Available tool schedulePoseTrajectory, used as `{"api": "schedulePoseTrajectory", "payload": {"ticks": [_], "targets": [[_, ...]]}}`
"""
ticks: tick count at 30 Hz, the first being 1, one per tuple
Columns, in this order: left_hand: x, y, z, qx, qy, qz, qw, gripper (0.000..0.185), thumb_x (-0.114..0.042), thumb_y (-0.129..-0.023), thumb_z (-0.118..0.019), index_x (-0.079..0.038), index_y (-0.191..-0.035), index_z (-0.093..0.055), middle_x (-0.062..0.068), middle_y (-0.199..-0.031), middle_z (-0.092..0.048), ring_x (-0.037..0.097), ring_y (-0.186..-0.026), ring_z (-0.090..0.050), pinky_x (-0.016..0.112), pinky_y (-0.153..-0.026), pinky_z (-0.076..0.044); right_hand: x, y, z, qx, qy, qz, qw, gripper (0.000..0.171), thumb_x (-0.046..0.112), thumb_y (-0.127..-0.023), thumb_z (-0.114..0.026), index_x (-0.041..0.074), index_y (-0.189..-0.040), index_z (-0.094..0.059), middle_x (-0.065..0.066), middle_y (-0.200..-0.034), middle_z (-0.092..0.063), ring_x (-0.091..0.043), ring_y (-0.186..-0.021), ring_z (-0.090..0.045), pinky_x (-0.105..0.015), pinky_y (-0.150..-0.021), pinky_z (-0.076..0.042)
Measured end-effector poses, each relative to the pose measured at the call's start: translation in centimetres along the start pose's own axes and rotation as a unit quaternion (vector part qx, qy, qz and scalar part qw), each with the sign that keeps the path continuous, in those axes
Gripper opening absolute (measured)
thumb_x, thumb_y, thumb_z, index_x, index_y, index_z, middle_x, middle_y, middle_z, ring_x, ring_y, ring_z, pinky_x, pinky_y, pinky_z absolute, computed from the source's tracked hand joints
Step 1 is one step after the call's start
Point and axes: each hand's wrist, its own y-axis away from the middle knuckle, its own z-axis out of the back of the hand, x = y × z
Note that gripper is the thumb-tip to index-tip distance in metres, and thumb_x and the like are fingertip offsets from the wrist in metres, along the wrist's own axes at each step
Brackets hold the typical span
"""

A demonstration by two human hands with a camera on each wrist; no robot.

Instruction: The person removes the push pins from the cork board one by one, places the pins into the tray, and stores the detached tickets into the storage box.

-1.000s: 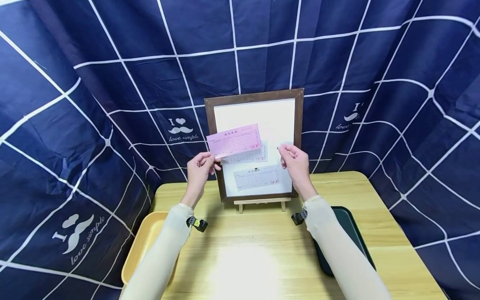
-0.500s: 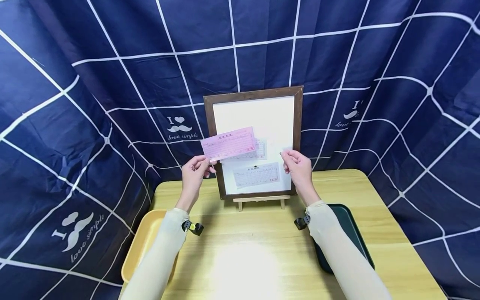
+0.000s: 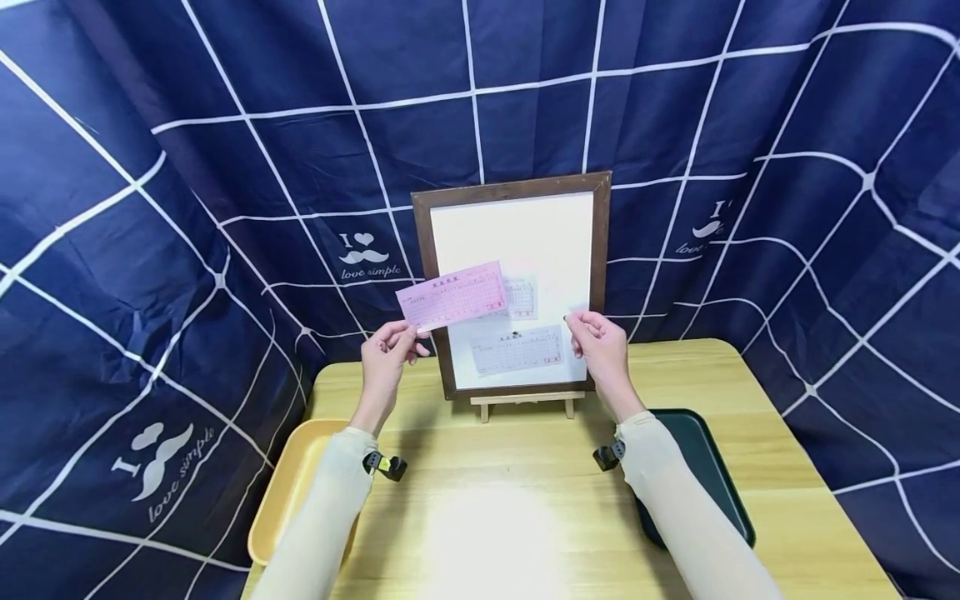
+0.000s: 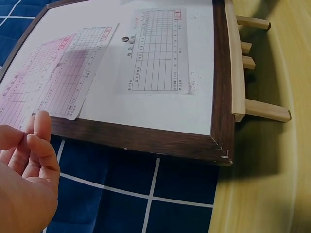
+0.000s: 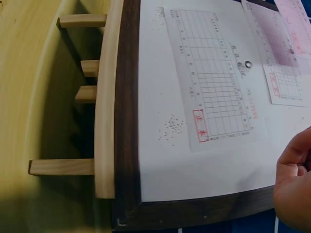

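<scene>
Before the wood-framed board, left hand pinches thin pink slip; right hand curls, grip unclear.

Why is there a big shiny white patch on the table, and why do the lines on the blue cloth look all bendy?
Head view: lamp glare washes out the wooden table; the wide lens bows the curtain grid. Right wrist view: the right hand is blurred, and the table edge curves.

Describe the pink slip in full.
The pink slip is a thin, oblong paper form printed with a fine grid and small red text. It is held in the air, tilted with its right end higher, in front of the framed white board. The left hand pinches its lower left corner; nothing else visibly touches it.
</scene>
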Motion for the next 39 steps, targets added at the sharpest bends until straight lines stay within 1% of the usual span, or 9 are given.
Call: {"api": "schedulePoseTrajectory", "payload": {"ticks": [4, 10, 14, 18, 23, 30, 33, 37, 39], "targets": [[0.3, 0.1, 0.2, -0.006, 0.008, -0.007, 0.9999, 0.010, 0.003, -0.106, -0.068, 0.010, -0.112, -0.069, 0.020, -0.091, -0.079, 0.016, -0.063, -0.072, 0.020, -0.054, -0.047, -0.4, 0.4, 0.3, -0.001, 0.002, -0.006, 1.000, 0.024, 0.017, -0.106, -0.075, -0.005, -0.113, -0.070, 0.003, -0.069, -0.059, -0.009, -0.062, -0.052, -0.018, -0.055, -0.047], [0.6, 0.7, 0.9, -0.016, 0.009, -0.003, 0.9998, 0.005, 0.004, -0.106, -0.068, 0.005, -0.109, -0.071, 0.011, -0.088, -0.080, 0.017, -0.063, -0.071, 0.019, -0.054, -0.046, -1.3, 0.6, 1.1, -0.005, 0.007, -0.031, 0.999, 0.018, 0.011, -0.107, -0.072, -0.006, -0.111, -0.069, -0.002, -0.070, -0.059, -0.008, -0.061, -0.052, -0.017, -0.054, -0.046], [0.9, 1.0, 1.5, -0.020, 0.007, 0.002, 0.9998, 0.005, 0.003, -0.105, -0.068, 0.007, -0.109, -0.070, 0.012, -0.089, -0.080, 0.018, -0.064, -0.072, 0.019, -0.054, -0.047, -1.8, 0.8, 1.6, -0.005, 0.003, -0.039, 0.999, 0.016, 0.008, -0.107, -0.070, -0.007, -0.112, -0.068, 0.001, -0.069, -0.059, -0.007, -0.061, -0.051, -0.018, -0.054, -0.046], [1.2, 1.3, 2.1, -0.022, 0.006, 0.003, 0.9997, 0.010, 0.002, -0.106, -0.068, 0.010, -0.113, -0.069, 0.011, -0.089, -0.080, 0.017, -0.064, -0.072, 0.020, -0.054, -0.047, -2.3, 1.0, 1.7, -0.013, -0.009, -0.031, 0.999, 0.017, 0.011, -0.106, -0.073, -0.005, -0.112, -0.069, 0.005, -0.068, -0.059, -0.006, -0.060, -0.051, -0.016, -0.054, -0.045], [1.5, 1.7, 2.7, -0.026, 0.009, 0.009, 0.9996, 0.005, 0.002, -0.106, -0.068, 0.004, -0.110, -0.070, 0.009, -0.087, -0.080, 0.017, -0.064, -0.072, 0.019, -0.053, -0.047, -2.7, 1.5, 1.7, -0.017, -0.010, -0.016, 1.000, 0.017, 0.011, -0.106, -0.074, -0.004, -0.109, -0.069, 0.005, -0.068, -0.058, -0.006, -0.059, -0.050, -0.017, -0.052, -0.044], [1.6, 2.4, 3.3, -0.046, -0.005, 0.019, 0.9988, 0.006, 0.003, -0.106, -0.068, 0.008, -0.110, -0.069, 0.020, -0.092, -0.079, 0.015, -0.064, -0.072, 0.019, -0.054, -0.048, -3.6, 1.7, 2.0, -0.025, -0.013, -0.018, 0.999, 0.015, 0.011, -0.106, -0.073, -0.003, -0.108, -0.069, 0.006, -0.068, -0.058, -0.005, -0.059, -0.050, -0.016, -0.052, -0.046], [1.8, 2.8, 3.6, -0.051, -0.001, 0.019, 0.9985, 0.003, 0.004, -0.106, -0.067, 0.004, -0.107, -0.070, 0.022, -0.093, -0.079, 0.015, -0.063, -0.071, 0.019, -0.054, -0.047, -3.8, 1.8, 2.2, -0.027, -0.018, -0.025, 0.999, 0.018, 0.012, -0.106, -0.074, -0.004, -0.108, -0.068, 0.005, -0.068, -0.058, -0.006, -0.060, -0.051, -0.015, -0.052, -0.046], [2.1, 3.2, 3.9, -0.056, 0.006, 0.019, 0.9983, 0.009, 0.005, -0.105, -0.067, -0.002, -0.103, -0.071, 0.015, -0.091, -0.080, 0.014, -0.063, -0.072, 0.018, -0.054, -0.047, -4.0, 2.1, 2.6, -0.030, -0.019, -0.033, 0.999, 0.019, 0.013, -0.106, -0.074, -0.005, -0.108, -0.067, 0.003, -0.069, -0.058, -0.006, -0.060, -0.051, -0.015, -0.051, -0.045], [2.3, 3.3, 4.1, -0.057, 0.006, 0.021, 0.9982, 0.007, 0.005, -0.106, -0.067, -0.001, -0.103, -0.071, 0.011, -0.089, -0.080, 0.014, -0.063, -0.071, 0.018, -0.054, -0.047, -4.1, 2.2, 2.7, -0.030, -0.017, -0.035, 0.999, 0.020, 0.013, -0.106, -0.074, -0.006, -0.108, -0.067, 0.002, -0.068, -0.058, -0.006, -0.059, -0.051, -0.015, -0.051, -0.045]]}}
